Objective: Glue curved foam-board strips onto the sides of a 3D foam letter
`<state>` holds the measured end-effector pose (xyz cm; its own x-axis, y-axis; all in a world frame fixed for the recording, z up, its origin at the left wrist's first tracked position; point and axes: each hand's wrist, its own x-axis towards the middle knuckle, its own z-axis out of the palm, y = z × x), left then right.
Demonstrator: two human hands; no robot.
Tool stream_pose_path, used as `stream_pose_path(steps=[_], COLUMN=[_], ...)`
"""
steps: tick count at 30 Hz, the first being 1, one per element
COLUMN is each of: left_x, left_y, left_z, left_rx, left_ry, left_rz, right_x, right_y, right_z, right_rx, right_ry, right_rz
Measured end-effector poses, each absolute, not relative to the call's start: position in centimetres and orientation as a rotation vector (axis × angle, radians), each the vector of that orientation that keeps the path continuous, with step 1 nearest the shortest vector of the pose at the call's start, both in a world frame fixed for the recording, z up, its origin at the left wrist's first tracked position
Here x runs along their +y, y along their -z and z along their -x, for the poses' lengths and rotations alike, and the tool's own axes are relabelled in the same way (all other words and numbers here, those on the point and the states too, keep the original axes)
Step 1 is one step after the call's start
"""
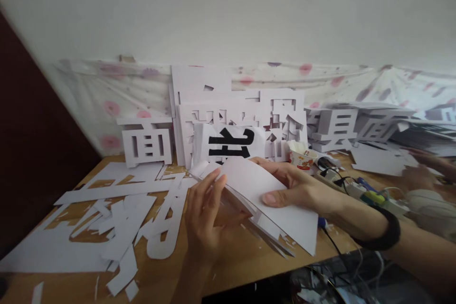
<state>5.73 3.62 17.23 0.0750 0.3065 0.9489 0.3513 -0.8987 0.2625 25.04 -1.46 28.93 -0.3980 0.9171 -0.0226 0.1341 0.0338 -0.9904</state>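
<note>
The right hand [295, 190] has its grip around a stack of white sheets [256, 190] above the counter [231, 270], thumb on top. At the stack's nine o'clock edge is the left hand [204, 213] (I cannot tell whether its grip pinches anything). Farther toward nine lie paper cut-outs [123, 223]; a paper cup [302, 157] stands near two.

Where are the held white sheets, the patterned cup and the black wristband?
White sheets [247, 183], head view: upper face of the top sheet.
Patterned cup [301, 159], head view: its printed side.
Black wristband [393, 231], head view: its outer surface.
</note>
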Motion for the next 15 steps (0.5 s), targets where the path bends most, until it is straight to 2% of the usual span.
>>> stream_pose_path(steps=[7, 15], left_x=[3.49, 3.50], left_y=[-16.92, -16.83], left_z=[-5.89, -6.15], left_rx=[-0.744, -0.779], left_ry=[2.062, 2.120], left_rz=[2.233, 2.135], right_x=[-0.66, -0.38], right_y=[-29.34, -29.39], right_z=[-24.64, -23.98], right_rx=[-1.855, -1.871], right_ry=[-1.098, -1.087], right_rz=[0.999, 0.935])
